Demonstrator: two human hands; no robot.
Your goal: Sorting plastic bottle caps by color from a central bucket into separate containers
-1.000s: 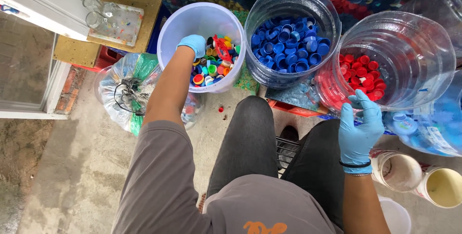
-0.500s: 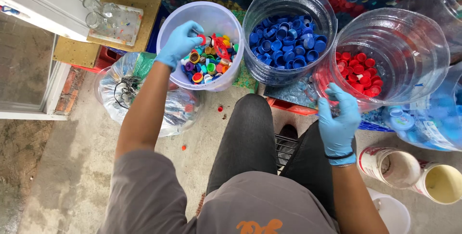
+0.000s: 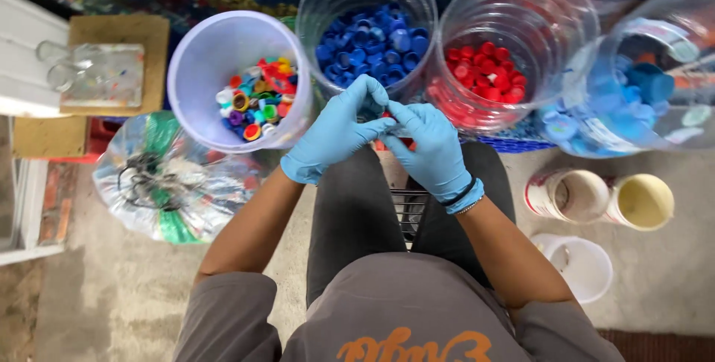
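The left hand (image 3: 335, 135) is out of the white bucket of mixed caps (image 3: 195, 79) and now meets the right hand (image 3: 428, 146), which has come up from beside the jar of red caps (image 3: 573, 42); fingertips touch above the lap.

- Left hand (image 3: 337, 132): a light blue disposable glove, thin and wrinkled, its cuff ending at the wrist.
- Right hand (image 3: 430, 147): the same blue glove; just behind its cuff sit a dark band and a thin beaded bracelet.
- Forearms behind both gloves: uncovered.
- Grey short-sleeved shirt (image 3: 387, 310) with orange lettering on the chest.
- Dark grey trousers (image 3: 350, 205) below the hands.
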